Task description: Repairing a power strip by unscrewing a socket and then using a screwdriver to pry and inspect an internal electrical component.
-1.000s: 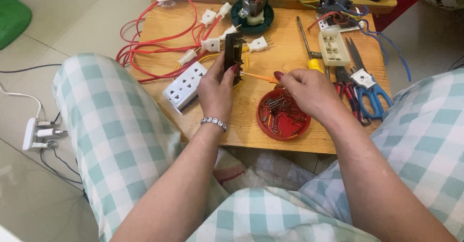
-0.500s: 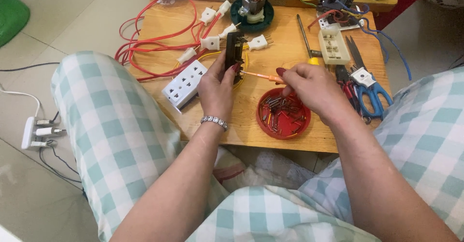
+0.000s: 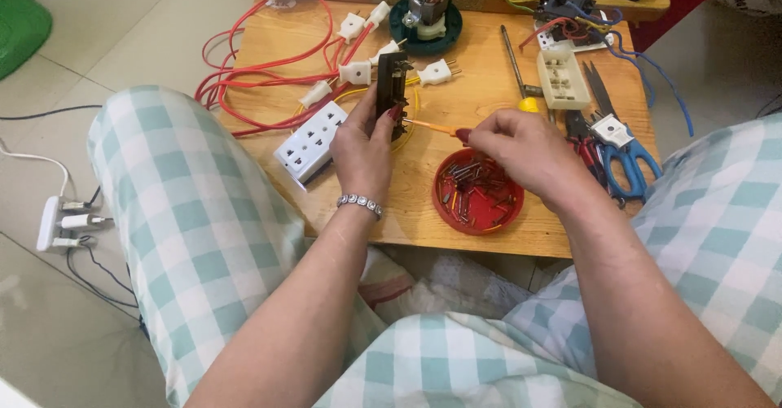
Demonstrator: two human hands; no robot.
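Surface: low wooden table (image 3: 489,98) over tiled floor, person seated with knees either side.
Left hand (image 3: 364,143): fingers closed round dark socket insert (image 3: 392,90), held upright just above the table.
Right hand (image 3: 521,149): pinched shut on orange screwdriver (image 3: 436,127), tip touching the insert's side.
Beside hands: red lid (image 3: 478,192) of screws below the right hand; white socket cover (image 3: 312,141) left of the left hand.
Further off: red wires (image 3: 261,74), white plugs (image 3: 357,72), blue scissors (image 3: 623,151), motor (image 3: 426,5).
Risk: tip may slip off the screw and jab the left fingers, since the insert is unsupported; a loosened screw could drop among the clutter.
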